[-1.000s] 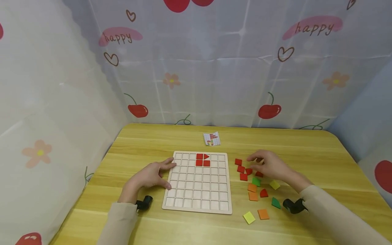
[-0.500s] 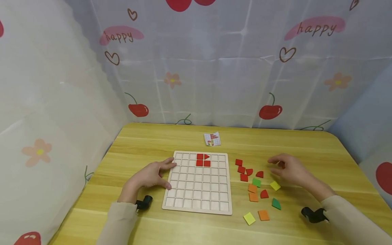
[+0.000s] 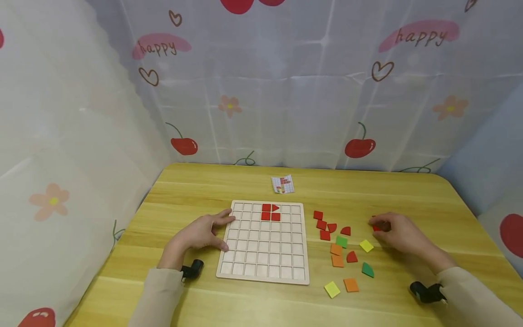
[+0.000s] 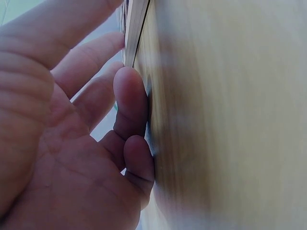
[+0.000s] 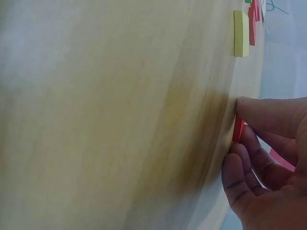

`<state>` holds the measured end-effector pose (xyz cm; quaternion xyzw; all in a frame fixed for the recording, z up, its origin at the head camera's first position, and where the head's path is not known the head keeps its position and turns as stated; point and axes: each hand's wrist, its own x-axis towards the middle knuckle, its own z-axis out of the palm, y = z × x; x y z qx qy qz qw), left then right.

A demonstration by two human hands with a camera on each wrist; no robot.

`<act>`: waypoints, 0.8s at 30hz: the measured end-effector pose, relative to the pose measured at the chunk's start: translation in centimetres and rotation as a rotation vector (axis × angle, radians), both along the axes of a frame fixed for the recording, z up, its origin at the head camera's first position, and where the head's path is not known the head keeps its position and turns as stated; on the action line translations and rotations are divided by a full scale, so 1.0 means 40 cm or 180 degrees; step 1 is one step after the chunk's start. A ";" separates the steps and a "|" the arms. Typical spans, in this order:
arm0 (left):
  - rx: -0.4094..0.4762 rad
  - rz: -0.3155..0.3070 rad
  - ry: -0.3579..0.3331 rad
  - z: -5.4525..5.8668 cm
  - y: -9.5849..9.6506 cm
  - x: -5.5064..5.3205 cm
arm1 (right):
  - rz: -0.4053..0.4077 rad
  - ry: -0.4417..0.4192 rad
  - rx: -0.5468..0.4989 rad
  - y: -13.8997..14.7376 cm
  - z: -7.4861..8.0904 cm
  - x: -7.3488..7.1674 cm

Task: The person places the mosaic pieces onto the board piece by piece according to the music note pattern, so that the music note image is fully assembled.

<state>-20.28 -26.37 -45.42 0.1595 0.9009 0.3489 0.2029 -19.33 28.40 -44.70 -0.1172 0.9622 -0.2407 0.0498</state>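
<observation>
Here, the right grip [image 3: 396,231] pinches a red piece [image 5: 238,129], a yellow square [image 3: 366,246] near it; the left grip [image 3: 200,234], spread, touches a gridded board [image 3: 263,248].

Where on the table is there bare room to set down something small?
Bare wood lies on both sides of the picture card, and in front of the board, left of the near yellow tile. It is crowded between the board and the right hand, where loose tiles lie scattered.

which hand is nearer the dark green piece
Right. The right hand pinches a red piece beyond and right of the dark green piece; the left hand is well left of it, at the grid board.
</observation>
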 end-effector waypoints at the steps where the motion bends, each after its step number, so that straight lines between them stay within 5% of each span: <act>1: -0.0004 -0.0002 0.0001 0.000 0.000 0.000 | 0.0006 0.0003 0.0008 0.000 0.000 0.000; 24: 0.0031 -0.0007 -0.0016 -0.005 -0.003 -0.004 | 0.0015 0.0061 0.0180 0.002 -0.006 0.004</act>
